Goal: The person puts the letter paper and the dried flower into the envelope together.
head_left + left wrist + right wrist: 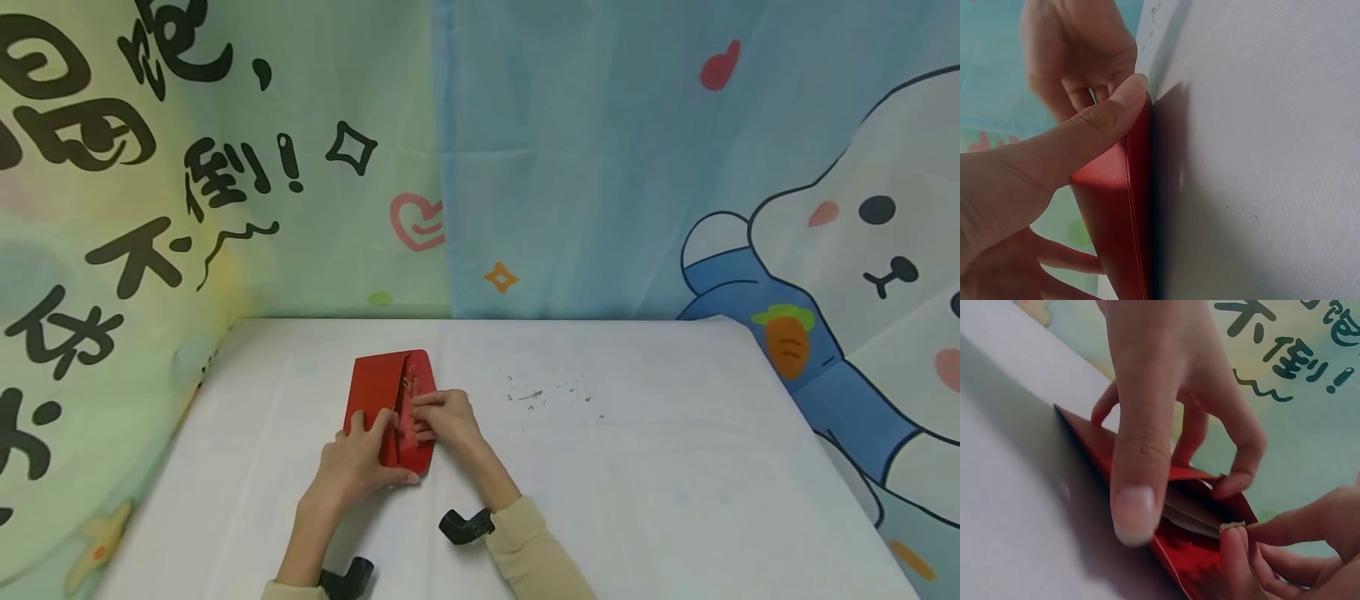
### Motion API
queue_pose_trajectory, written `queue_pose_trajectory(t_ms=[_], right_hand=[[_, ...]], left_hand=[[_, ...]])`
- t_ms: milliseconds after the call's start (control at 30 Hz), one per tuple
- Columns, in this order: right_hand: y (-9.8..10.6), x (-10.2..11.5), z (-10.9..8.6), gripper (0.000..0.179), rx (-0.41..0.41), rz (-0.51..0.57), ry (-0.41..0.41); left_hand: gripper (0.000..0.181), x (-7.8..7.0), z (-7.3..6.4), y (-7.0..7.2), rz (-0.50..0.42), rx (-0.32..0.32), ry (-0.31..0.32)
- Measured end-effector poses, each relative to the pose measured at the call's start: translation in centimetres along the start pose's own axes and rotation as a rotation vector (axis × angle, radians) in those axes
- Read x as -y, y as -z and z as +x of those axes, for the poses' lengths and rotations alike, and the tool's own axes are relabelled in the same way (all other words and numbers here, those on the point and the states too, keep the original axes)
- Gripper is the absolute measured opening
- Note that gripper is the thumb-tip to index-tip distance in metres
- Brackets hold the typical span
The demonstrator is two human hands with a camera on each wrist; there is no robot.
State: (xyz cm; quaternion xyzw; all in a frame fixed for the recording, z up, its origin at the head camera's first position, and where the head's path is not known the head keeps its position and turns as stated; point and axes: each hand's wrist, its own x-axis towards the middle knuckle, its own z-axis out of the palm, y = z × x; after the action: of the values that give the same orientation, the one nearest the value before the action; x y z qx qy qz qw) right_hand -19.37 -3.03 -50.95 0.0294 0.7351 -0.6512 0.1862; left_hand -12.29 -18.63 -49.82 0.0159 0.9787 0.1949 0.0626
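Observation:
A red paper envelope (375,379) lies on the white table, its flap (422,367) folded out to the right. My left hand (356,458) grips it, with the thumb at the near edge and the other fingers spread over the front. One left fingertip is at the mouth, which gapes in the right wrist view and shows a pale edge (1191,519) inside. At that mouth, my right hand (452,417) pinches a small yellowish-brown bit (1233,525) between thumb and finger. What exactly the bit is cannot be made out.
Brownish crumbs (531,395) are scattered on the table (675,467) right of the envelope. A black device is strapped at each wrist, near the right sleeve (536,550) and the left one. Printed curtains (570,167) hang behind and beside the table.

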Motion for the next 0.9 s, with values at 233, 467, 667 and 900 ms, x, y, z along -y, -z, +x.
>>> queue_pose_trajectory(t_ms=[233,467,667,900], right_hand=[[-1.4,0.2,-0.1,0.020,-0.030,0.006,-0.009],[-2.5,0.0,0.1,0.020,0.000,0.028,-0.025],[-2.7,-0.3,0.6,0.024,0.031,0.051,-0.035],[-2.6,-0.6,0.9,0.025,0.058,0.032,-0.043]], left_hand=[[0.081,0.0,0.0,0.0,0.009,-0.004,0.002],[0.089,0.1,0.0,0.0,0.012,-0.005,-0.007],[0.088,0.1,-0.1,0.1,0.006,-0.009,-0.009],[0.087,0.2,-0.2,0.2,0.007,-0.009,-0.010]])
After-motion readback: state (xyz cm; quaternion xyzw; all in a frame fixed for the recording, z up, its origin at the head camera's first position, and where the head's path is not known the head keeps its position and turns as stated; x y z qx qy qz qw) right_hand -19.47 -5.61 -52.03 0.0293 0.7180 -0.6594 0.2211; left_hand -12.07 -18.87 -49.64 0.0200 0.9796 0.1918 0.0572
